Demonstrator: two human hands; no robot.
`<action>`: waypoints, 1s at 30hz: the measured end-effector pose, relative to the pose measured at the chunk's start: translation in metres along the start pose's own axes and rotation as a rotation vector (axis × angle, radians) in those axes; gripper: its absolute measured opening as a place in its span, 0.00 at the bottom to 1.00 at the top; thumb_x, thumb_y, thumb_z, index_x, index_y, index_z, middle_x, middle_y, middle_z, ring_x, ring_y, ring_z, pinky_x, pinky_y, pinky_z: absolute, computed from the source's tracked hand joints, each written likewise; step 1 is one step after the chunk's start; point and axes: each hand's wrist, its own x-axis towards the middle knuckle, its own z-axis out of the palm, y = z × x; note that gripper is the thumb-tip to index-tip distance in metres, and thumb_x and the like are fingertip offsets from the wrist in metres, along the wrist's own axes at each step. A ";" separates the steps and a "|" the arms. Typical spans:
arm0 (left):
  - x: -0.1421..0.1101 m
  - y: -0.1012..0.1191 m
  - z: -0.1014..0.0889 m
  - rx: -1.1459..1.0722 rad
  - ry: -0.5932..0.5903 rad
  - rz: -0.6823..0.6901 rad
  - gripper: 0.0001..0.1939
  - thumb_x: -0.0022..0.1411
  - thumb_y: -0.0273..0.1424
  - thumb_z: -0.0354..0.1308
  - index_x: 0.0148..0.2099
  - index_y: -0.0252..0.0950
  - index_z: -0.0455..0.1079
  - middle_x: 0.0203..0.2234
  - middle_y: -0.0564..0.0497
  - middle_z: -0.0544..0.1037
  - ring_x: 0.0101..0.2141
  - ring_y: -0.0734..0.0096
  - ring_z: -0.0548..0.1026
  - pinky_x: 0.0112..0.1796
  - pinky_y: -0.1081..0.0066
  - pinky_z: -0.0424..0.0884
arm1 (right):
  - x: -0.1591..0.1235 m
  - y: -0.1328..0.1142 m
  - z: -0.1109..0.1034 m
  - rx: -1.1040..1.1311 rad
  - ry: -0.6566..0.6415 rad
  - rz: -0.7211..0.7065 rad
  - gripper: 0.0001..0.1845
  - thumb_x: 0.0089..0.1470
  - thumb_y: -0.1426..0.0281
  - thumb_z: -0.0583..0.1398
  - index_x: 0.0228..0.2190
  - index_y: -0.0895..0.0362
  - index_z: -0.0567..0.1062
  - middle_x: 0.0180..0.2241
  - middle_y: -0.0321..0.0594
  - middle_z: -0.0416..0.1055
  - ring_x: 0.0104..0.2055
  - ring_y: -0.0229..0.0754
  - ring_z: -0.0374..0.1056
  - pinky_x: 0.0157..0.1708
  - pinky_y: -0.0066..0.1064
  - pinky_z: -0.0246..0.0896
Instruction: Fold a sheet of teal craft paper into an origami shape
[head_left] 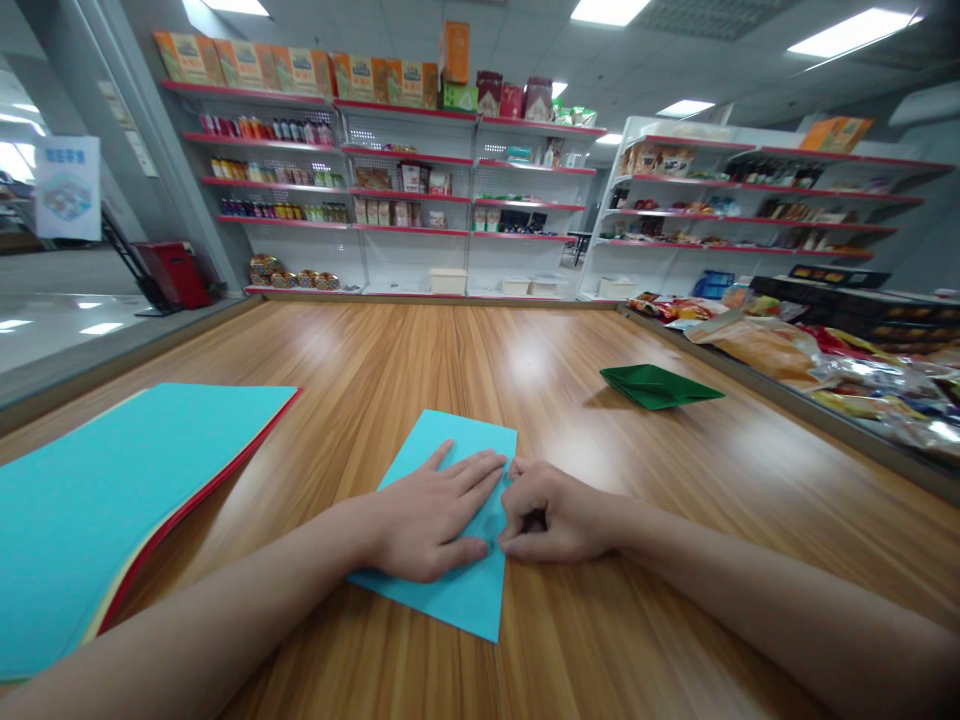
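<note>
A light-blue sheet of paper (469, 432), apparently folded over, lies at a slant on the wooden table in front of me. My left hand (442, 515) rests flat on it with the fingers stretched out and the thumb toward the right edge. At that same edge is my right hand (551, 512), its fingers curled and closed, with the tips of thumb and index finger meeting at the paper. The curled fingers partly hide what lies between them.
A stack of coloured sheets (172, 460), blue on top with yellow and red below, lies at the left. A folded green paper piece (660, 388) sits at the right. Packaged snacks (780, 350) lie beyond the table's right rim (787, 415). Stocked shelves (405, 150) stand behind.
</note>
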 end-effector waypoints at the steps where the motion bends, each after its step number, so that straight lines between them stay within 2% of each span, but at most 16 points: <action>1: 0.000 0.000 -0.001 0.003 -0.005 -0.002 0.37 0.66 0.46 0.43 0.69 0.31 0.37 0.66 0.37 0.41 0.64 0.48 0.41 0.59 0.44 0.38 | 0.000 0.003 -0.003 -0.006 0.005 0.011 0.13 0.49 0.71 0.60 0.16 0.59 0.70 0.15 0.32 0.63 0.22 0.33 0.55 0.28 0.27 0.54; 7: 0.000 0.003 -0.004 0.031 -0.043 -0.015 0.37 0.66 0.45 0.43 0.68 0.28 0.39 0.66 0.36 0.40 0.64 0.49 0.40 0.60 0.45 0.37 | 0.001 0.018 -0.014 -0.039 0.044 0.072 0.13 0.48 0.70 0.60 0.15 0.59 0.68 0.15 0.31 0.59 0.22 0.33 0.55 0.24 0.25 0.52; 12: 0.000 0.003 -0.005 0.012 -0.042 -0.006 0.38 0.67 0.45 0.42 0.68 0.27 0.37 0.66 0.35 0.39 0.64 0.48 0.40 0.60 0.45 0.35 | 0.002 0.030 -0.024 -0.062 0.056 0.115 0.12 0.49 0.71 0.59 0.17 0.60 0.70 0.15 0.32 0.62 0.22 0.33 0.56 0.23 0.24 0.52; 15: -0.001 0.002 -0.009 -0.026 -0.010 0.026 0.39 0.65 0.46 0.45 0.69 0.29 0.38 0.66 0.35 0.41 0.64 0.46 0.42 0.60 0.44 0.36 | 0.001 0.032 -0.026 -0.066 0.058 0.128 0.10 0.48 0.72 0.59 0.17 0.60 0.72 0.15 0.32 0.62 0.22 0.33 0.57 0.23 0.24 0.52; 18: -0.002 0.001 -0.015 -0.094 0.030 0.076 0.37 0.61 0.45 0.53 0.66 0.35 0.49 0.64 0.38 0.50 0.62 0.47 0.52 0.60 0.46 0.41 | 0.000 0.024 -0.018 -0.056 0.053 0.125 0.10 0.47 0.74 0.59 0.17 0.60 0.71 0.15 0.31 0.63 0.19 0.31 0.55 0.24 0.24 0.53; 20: -0.001 0.000 -0.015 -0.147 0.073 0.090 0.31 0.59 0.45 0.56 0.61 0.38 0.59 0.61 0.41 0.58 0.59 0.50 0.59 0.60 0.49 0.44 | -0.002 0.014 -0.009 -0.049 0.060 0.095 0.10 0.46 0.75 0.59 0.16 0.60 0.70 0.15 0.30 0.63 0.19 0.29 0.55 0.30 0.26 0.56; 21: 0.000 0.000 -0.014 -0.162 0.097 0.087 0.30 0.58 0.46 0.56 0.59 0.38 0.61 0.60 0.42 0.60 0.59 0.51 0.60 0.60 0.50 0.45 | -0.003 0.010 -0.004 -0.055 0.072 0.089 0.10 0.46 0.75 0.59 0.15 0.60 0.70 0.15 0.29 0.63 0.19 0.29 0.55 0.33 0.28 0.57; 23: 0.003 -0.002 -0.009 -0.150 0.120 0.060 0.37 0.57 0.50 0.57 0.62 0.36 0.56 0.62 0.40 0.57 0.61 0.50 0.55 0.60 0.50 0.44 | -0.003 0.005 0.004 -0.023 0.090 0.120 0.10 0.44 0.76 0.59 0.15 0.60 0.69 0.14 0.28 0.62 0.19 0.29 0.54 0.32 0.27 0.57; 26: 0.005 -0.004 -0.001 -0.080 0.071 0.006 0.48 0.57 0.55 0.53 0.68 0.32 0.41 0.65 0.35 0.44 0.64 0.45 0.41 0.59 0.44 0.40 | -0.002 0.003 0.008 0.013 0.114 0.174 0.11 0.42 0.77 0.59 0.13 0.60 0.67 0.13 0.28 0.60 0.18 0.28 0.52 0.27 0.24 0.55; 30: 0.006 -0.004 0.002 -0.035 0.026 -0.013 0.46 0.59 0.57 0.47 0.69 0.33 0.39 0.66 0.34 0.40 0.64 0.43 0.38 0.58 0.40 0.35 | 0.000 0.005 0.007 -0.004 0.130 0.223 0.10 0.41 0.77 0.59 0.13 0.60 0.67 0.14 0.29 0.61 0.18 0.29 0.54 0.23 0.23 0.52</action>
